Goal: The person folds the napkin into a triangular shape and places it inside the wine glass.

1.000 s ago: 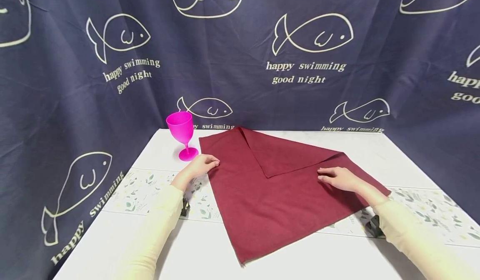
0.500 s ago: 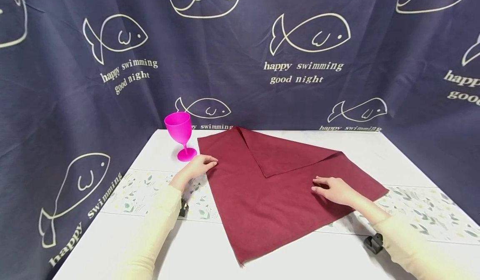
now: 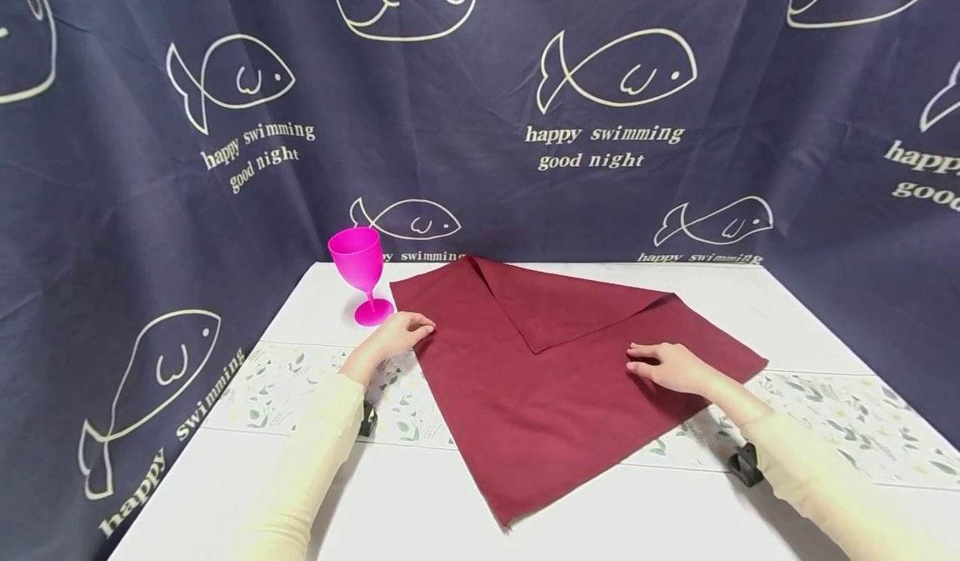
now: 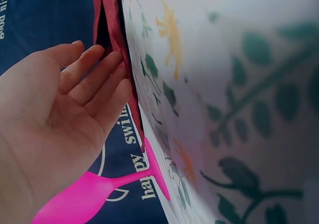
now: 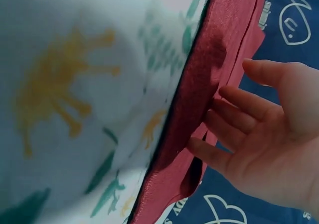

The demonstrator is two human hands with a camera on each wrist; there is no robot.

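A dark red cloth (image 3: 525, 411) lies on the table, its far part folded over so that one corner points toward me. At the cloth's left edge rests my left hand (image 3: 401, 333), fingers loosely bent and fingertips touching the fabric. My right hand (image 3: 675, 367) is on the right half of the cloth. In the right wrist view, its spread, slightly bent fingers (image 5: 234, 119) touch the fabric without curling round it. A bright pink goblet (image 3: 358, 259) stands upright just beyond my left hand; its stem and base also show in the left wrist view.
The white table (image 3: 420, 494) has a leaf-patterned band (image 3: 840, 423) across it. A dark blue curtain (image 3: 465, 144) with fish outlines hangs behind and at both sides. A small black device (image 3: 746, 463) sits at my right wrist.
The cloth has turned slightly: its near corner has shifted right and its right corner left and away from me. My right hand has moved a little left; my left hand stays almost in place.
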